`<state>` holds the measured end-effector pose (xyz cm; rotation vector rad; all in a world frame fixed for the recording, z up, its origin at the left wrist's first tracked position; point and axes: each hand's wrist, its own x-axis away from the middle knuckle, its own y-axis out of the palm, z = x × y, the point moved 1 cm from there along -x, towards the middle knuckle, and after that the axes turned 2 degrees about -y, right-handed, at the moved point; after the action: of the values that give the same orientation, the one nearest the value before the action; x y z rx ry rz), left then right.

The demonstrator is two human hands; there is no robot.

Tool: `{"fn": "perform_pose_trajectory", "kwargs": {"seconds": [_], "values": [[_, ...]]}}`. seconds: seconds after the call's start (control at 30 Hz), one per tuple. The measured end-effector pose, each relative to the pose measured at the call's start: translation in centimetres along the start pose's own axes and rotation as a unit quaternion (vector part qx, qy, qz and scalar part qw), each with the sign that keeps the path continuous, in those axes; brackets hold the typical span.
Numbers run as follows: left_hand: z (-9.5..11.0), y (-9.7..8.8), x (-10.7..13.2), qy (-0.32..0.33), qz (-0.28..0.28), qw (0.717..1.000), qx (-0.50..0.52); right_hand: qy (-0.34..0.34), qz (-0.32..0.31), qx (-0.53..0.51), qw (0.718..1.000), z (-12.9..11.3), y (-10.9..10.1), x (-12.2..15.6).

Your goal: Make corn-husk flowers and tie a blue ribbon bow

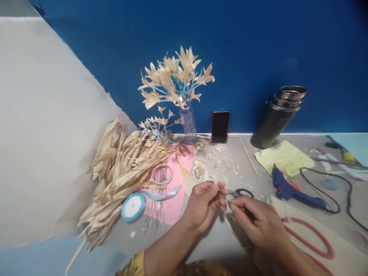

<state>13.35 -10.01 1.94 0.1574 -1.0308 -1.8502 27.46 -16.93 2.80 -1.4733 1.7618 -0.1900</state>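
Note:
My left hand (pixel 202 207) is closed in a pinch on a small pale piece of dried husk (pixel 212 180), above the middle of the table. Close by on the right, my right hand (pixel 258 220) pinches a thin wire (pixel 227 199) that runs toward the left fingertips. How the wire and husk meet is hidden by my fingers. Dark-handled scissors (pixel 243 193) lie just behind the right hand. Scraps of cut husk (pixel 217 163) are scattered beyond both hands.
A heap of dried husks (pixel 123 176), a blue ribbon roll (pixel 133 207) and a tape ring (pixel 153 177) lie left. Behind stand a vase (pixel 188 126) of husk flowers (pixel 178 78), a phone (pixel 220 127) and a flask (pixel 274 120). A corded blue glue gun (pixel 296 193) lies right.

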Motion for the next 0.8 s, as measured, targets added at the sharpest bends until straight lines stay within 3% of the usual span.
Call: {"fn": "perform_pose_trajectory", "kwargs": {"seconds": [0.2,0.6,0.8], "values": [[-0.6,-0.2,-0.2,0.011,-0.008,1.000,-0.010,0.026,0.010,-0.036,0.999,-0.2,0.1,0.0],[-1.2,-0.4,-0.1,0.027,-0.010,0.999,-0.035,0.009,0.023,-0.040,0.999,-0.5,0.0,-0.1],[-0.2,-0.3,0.5,0.087,-0.042,0.985,-0.146,-0.072,0.059,0.009,0.996,0.1,-0.1,0.0]]}}
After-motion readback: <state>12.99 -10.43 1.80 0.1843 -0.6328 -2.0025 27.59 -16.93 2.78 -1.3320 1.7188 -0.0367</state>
